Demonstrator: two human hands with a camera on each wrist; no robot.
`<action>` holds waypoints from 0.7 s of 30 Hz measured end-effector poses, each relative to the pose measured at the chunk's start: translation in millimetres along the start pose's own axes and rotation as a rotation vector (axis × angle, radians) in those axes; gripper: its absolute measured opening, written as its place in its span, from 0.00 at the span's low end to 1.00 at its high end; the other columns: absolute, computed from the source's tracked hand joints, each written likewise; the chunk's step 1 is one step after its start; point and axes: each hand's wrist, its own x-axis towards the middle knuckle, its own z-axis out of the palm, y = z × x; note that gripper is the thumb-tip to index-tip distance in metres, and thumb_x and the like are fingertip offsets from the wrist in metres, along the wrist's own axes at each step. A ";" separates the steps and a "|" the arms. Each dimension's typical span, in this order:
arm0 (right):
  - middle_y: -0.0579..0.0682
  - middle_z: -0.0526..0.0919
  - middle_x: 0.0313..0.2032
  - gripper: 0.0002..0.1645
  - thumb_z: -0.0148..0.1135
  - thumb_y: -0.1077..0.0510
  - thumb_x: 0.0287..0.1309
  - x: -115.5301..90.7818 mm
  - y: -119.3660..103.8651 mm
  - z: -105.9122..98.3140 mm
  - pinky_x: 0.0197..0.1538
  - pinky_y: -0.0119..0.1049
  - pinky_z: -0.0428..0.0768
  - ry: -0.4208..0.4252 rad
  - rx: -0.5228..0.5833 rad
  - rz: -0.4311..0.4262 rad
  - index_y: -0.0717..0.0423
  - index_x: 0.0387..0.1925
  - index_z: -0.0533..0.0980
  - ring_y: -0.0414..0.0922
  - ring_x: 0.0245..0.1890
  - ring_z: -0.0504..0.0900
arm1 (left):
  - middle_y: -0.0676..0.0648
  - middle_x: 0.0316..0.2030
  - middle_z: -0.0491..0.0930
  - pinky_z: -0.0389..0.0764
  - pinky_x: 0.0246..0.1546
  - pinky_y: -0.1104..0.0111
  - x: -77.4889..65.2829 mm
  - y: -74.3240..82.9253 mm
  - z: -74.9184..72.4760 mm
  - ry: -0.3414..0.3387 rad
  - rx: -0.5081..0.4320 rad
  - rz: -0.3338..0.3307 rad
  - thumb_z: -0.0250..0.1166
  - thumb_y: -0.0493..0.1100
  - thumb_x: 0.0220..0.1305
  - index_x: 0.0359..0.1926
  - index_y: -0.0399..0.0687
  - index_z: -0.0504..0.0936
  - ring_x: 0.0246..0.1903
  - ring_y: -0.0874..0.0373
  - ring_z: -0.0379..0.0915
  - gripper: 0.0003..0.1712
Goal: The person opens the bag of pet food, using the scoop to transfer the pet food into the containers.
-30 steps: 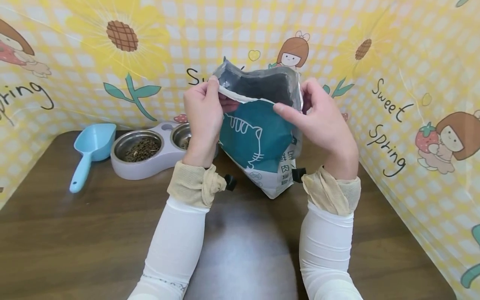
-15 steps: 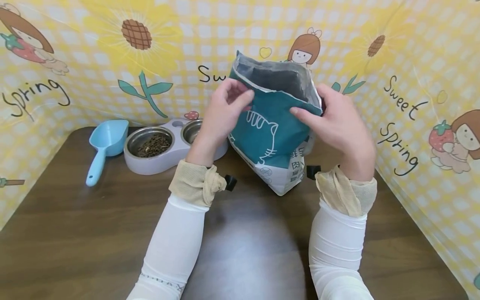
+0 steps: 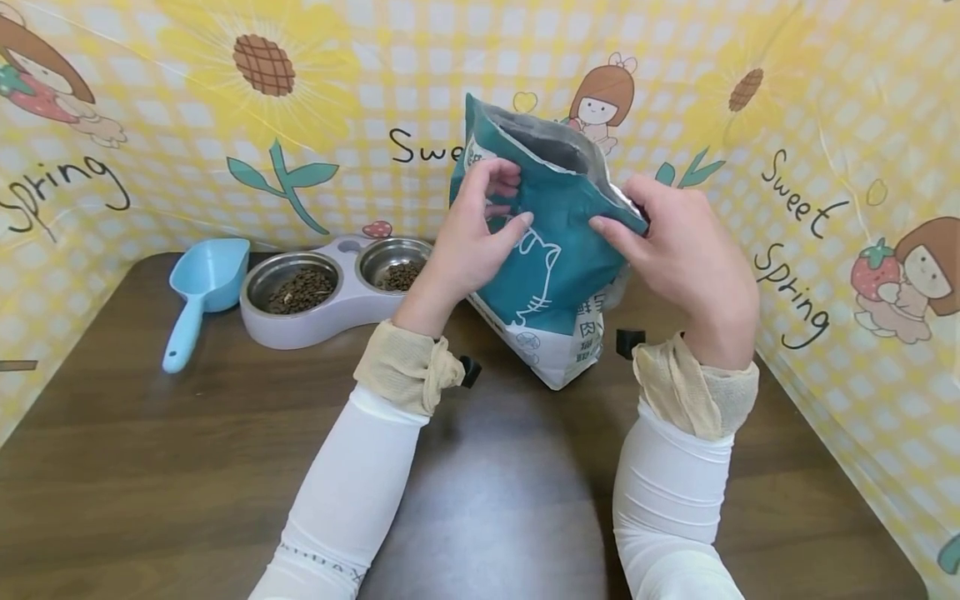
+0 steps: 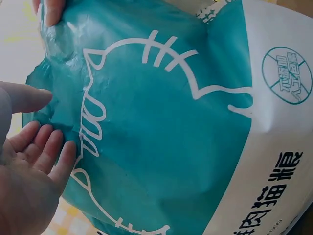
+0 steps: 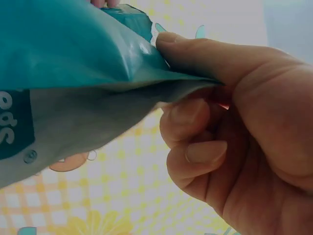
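Note:
A teal and white pet food bag (image 3: pixel 558 275) with a white cat outline stands on the table, tilted, its silvery mouth gaping at the top. My right hand (image 3: pixel 678 258) pinches the bag's upper right edge, thumb in front and curled fingers behind; the right wrist view shows that fold of the bag (image 5: pixel 142 78) between them. At the front left of the bag is my left hand (image 3: pixel 480 229), its thumb and fingers apart with nothing between them. In the left wrist view those fingers (image 4: pixel 46 142) lie against or just before the teal face; contact is hard to tell.
Left of the bag stands a pale lilac double feeder (image 3: pixel 300 332) with two steel bowls, both holding brown kibble. Beside it lies a light blue scoop (image 3: pixel 210 271) on the brown table (image 3: pixel 187 467). A yellow checked cloth (image 3: pixel 420 67) lines the back and sides.
My left hand has let go of the bag's rim and slid down its front. The bag's mouth has narrowed. My right hand keeps its pinch; the head view has shifted slightly.

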 end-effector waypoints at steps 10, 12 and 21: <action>0.54 0.74 0.19 0.18 0.65 0.48 0.63 -0.1 -4.1 -4.4 0.23 0.35 0.69 0.013 -0.023 -0.002 0.61 0.36 0.78 0.45 0.19 0.71 | 0.41 0.62 0.63 0.67 0.67 0.64 9.2 -25.4 14.9 -0.014 0.227 0.062 0.64 0.33 0.65 0.67 0.37 0.63 0.62 0.58 0.57 0.32; 0.55 0.75 0.20 0.18 0.65 0.48 0.62 0.2 -4.7 -5.3 0.23 0.34 0.69 0.009 -0.005 0.013 0.60 0.39 0.78 0.45 0.19 0.71 | 0.42 0.63 0.61 0.64 0.68 0.65 9.5 -24.5 14.5 0.007 0.317 0.096 0.64 0.35 0.65 0.66 0.39 0.64 0.63 0.58 0.54 0.31; 0.60 0.82 0.46 0.34 0.66 0.52 0.62 1.2 -13.8 -10.9 0.35 0.47 0.79 -0.020 0.021 0.056 0.58 0.66 0.67 0.51 0.30 0.77 | 0.41 0.68 0.64 0.45 0.75 0.59 16.9 -5.1 6.1 0.065 0.678 0.394 0.64 0.36 0.64 0.67 0.40 0.69 0.70 0.50 0.44 0.31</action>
